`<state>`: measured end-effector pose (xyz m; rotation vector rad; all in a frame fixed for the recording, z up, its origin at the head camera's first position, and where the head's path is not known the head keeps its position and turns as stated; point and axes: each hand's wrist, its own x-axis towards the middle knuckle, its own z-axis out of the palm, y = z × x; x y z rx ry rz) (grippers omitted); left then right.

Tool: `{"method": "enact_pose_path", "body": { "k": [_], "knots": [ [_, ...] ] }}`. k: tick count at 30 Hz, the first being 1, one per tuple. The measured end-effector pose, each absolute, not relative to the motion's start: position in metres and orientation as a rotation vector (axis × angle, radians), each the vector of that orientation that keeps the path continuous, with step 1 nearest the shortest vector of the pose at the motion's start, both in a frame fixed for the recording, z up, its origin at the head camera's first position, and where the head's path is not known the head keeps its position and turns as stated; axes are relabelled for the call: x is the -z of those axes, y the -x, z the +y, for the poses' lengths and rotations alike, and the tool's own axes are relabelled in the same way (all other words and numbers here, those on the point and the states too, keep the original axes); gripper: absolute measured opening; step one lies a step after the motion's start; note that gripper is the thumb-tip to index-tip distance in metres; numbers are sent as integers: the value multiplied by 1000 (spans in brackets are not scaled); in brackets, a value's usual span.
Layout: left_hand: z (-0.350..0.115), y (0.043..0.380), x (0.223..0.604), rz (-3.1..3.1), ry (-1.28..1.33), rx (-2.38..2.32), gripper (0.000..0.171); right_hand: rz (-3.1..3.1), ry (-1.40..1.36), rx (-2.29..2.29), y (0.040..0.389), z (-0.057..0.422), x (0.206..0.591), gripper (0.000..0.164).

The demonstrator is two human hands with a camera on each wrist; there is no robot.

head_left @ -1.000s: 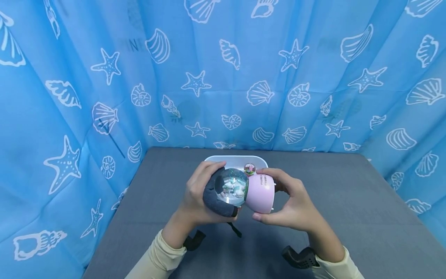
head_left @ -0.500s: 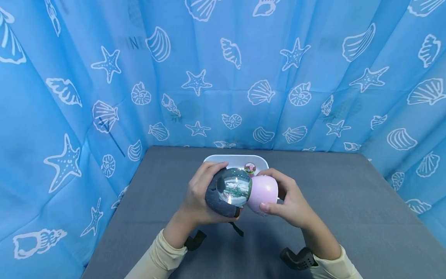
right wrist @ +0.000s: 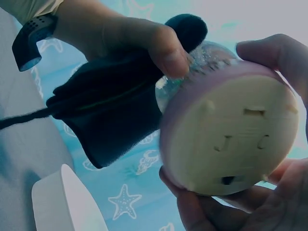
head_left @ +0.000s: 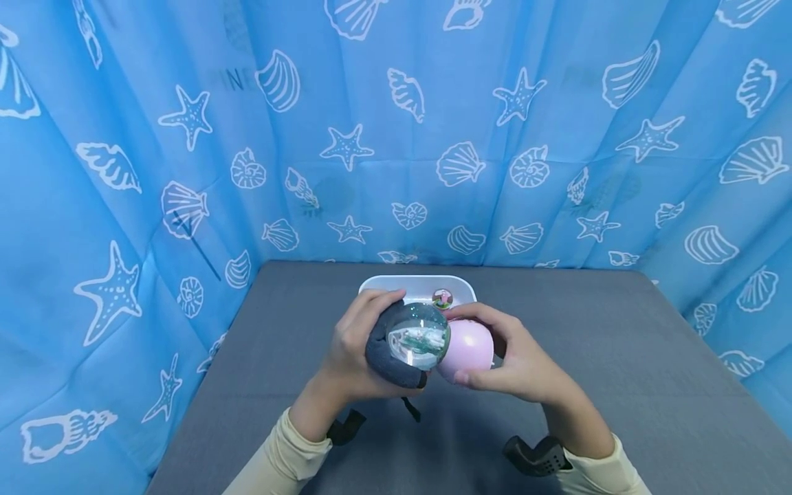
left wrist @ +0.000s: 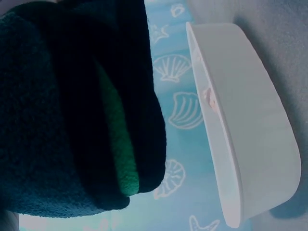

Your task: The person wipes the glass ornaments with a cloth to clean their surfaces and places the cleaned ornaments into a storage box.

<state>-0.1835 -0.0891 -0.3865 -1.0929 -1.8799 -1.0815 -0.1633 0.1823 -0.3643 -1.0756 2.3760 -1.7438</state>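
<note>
A snow globe (head_left: 416, 349) with a clear ball and a pink base (head_left: 468, 352) is held on its side above the table. My left hand (head_left: 355, 344) holds a folded dark grey cloth (head_left: 386, 357) around the ball's left side; a strip of green shows between its layers (left wrist: 118, 134) in the left wrist view. My right hand (head_left: 516, 357) grips the pink base with thumb and fingers. The right wrist view shows the base's cream underside (right wrist: 236, 137), with slots and small feet. A thin dark strap (head_left: 411, 409) hangs from the cloth.
Behind the hands stands a white plastic tub (head_left: 417, 281) on the grey table (head_left: 309, 302). A small round picture piece (head_left: 442, 298) shows inside it. A blue curtain with shell prints (head_left: 396, 172) hangs around the table's far and side edges.
The right hand has turned the snow globe's base, so the lettering seen earlier has rolled out of the head view. Its fingers have shifted on the base. The left hand has barely moved.
</note>
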Motion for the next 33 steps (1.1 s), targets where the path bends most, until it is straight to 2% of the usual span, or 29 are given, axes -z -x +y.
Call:
{"method": "enact_pose_path", "body": {
  "k": [13, 20, 33],
  "knots": [
    [-88, 183, 386, -1837, 1125, 1071, 119, 2337, 1041, 1646, 165, 187, 363, 79],
    [-86, 183, 384, -1807, 1151, 1069, 115, 2201, 1126, 1632, 168, 183, 367, 83],
    [-84, 181, 379, -1787, 1114, 1163, 100, 2215, 1118, 1796, 166, 184, 370, 68]
  ]
}}
